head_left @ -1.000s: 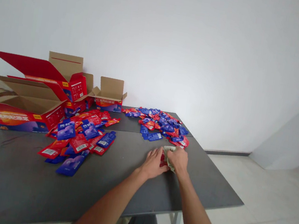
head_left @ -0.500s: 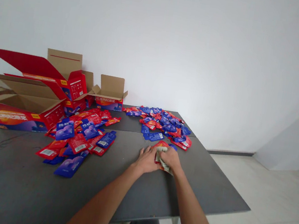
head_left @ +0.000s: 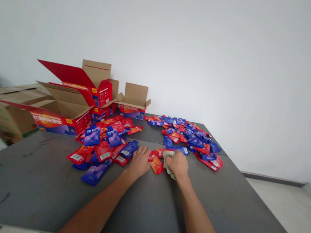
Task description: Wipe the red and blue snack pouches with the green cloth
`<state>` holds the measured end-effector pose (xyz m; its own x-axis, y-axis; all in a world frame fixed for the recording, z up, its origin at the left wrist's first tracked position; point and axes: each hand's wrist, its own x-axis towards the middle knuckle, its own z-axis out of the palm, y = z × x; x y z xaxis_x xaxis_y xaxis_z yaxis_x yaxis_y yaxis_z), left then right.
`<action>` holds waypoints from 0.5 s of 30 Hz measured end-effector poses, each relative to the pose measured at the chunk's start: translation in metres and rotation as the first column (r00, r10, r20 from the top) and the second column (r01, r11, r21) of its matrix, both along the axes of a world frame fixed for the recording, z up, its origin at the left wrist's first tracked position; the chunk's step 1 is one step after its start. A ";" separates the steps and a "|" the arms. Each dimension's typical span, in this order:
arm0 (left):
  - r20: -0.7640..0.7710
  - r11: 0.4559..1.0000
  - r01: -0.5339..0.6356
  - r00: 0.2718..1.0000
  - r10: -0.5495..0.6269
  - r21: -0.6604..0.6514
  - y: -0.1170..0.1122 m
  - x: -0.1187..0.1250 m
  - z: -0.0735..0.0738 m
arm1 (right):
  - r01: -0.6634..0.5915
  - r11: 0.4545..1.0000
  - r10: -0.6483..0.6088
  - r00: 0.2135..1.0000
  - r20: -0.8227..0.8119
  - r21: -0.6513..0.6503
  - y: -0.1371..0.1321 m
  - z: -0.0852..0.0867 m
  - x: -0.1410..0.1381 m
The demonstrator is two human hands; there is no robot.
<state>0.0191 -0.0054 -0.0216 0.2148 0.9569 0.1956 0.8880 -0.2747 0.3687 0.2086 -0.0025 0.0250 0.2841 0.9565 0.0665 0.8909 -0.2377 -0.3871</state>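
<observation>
From the head camera, here we are at the dark table (head_left: 140, 215). The right hand (head_left: 179, 165) is closed on a bunched pale cloth (head_left: 167, 162), down at the tabletop. The left hand (head_left: 139, 162) lies just left of a red pouch (head_left: 156, 165), fingers forward; whether it grips the pouch's edge, I cannot tell. That pouch sits between the two hands, cloth at its right side.

And the tally? One pouch at the hands, with big numbers either side — a left pile (head_left: 103, 150) of red and blue pouches, and a wider right pile (head_left: 196, 138) farther back. The work looks to be mid-run, though nothing shows which pouches are done. Behind the left pile, the front box (head_left: 52, 120) and small box (head_left: 131, 111) stand open, flaps raised.
</observation>
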 end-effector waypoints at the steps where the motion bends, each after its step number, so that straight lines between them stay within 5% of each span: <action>1: -0.015 0.997 -0.077 0.997 0.078 0.028 0.000 -0.004 0.000 | -0.017 1.000 0.017 1.000 -0.011 0.017 0.004 0.000 -0.006; 4: -0.058 0.975 -0.219 0.974 0.221 0.043 -0.002 -0.009 -0.001 | -0.090 0.996 0.091 0.994 -0.057 0.011 0.013 -0.004 -0.027; 10: -0.002 0.980 -0.200 0.980 0.200 0.004 -0.001 -0.004 -0.006 | -0.139 0.990 0.141 0.986 -0.088 0.028 0.018 -0.023 -0.049; 13: 0.171 0.982 -0.177 0.968 0.184 -0.059 0.005 0.000 -0.010 | -0.140 0.987 0.150 0.978 -0.144 0.075 0.018 -0.033 -0.047; 15: 0.421 0.994 -0.074 0.902 0.101 -0.081 0.010 0.002 -0.012 | -0.159 0.981 0.182 0.954 -0.239 0.113 0.017 -0.038 -0.046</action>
<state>0.0215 0.0043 -0.0334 0.0396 0.9812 0.1891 0.6636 -0.1674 0.7291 0.1625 0.0142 -0.0128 0.1356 0.9853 0.1040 0.7886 -0.0438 -0.6133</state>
